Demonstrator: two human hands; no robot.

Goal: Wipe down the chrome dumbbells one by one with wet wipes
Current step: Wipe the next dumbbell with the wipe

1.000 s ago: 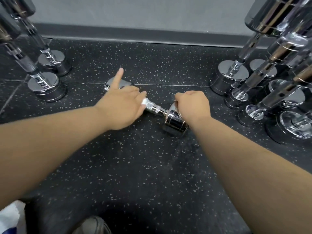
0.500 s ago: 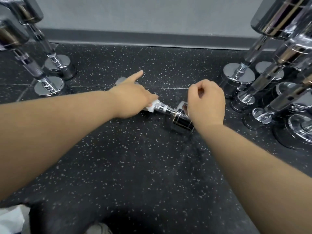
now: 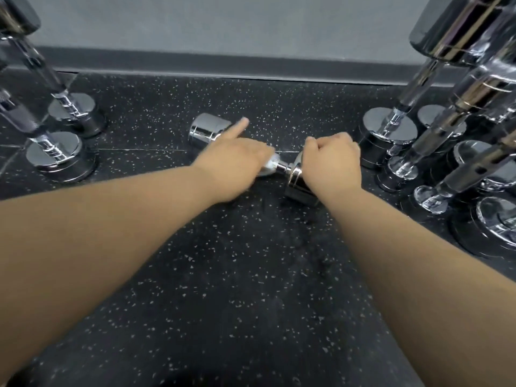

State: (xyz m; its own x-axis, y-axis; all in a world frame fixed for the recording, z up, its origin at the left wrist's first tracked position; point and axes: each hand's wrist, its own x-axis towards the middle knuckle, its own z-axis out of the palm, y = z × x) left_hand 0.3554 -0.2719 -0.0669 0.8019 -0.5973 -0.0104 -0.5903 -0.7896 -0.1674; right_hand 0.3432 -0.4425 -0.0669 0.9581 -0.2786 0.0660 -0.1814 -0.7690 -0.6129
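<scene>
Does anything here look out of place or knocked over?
One dumbbell lies on its side on the floor, while the other dumbbells beside it stand on end. It seems deliberate: the right hand holds its near end, the left hand grips its handle with a wipe. No spill shows.

1 head view; looks steeply down over floor (image 3: 251,275), facing wall (image 3: 223,23)

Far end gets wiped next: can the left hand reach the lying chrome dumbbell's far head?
Probably yes: the left hand grips the chrome dumbbell's handle right beside that head; its forefinger points past it, nothing lies between.
</scene>
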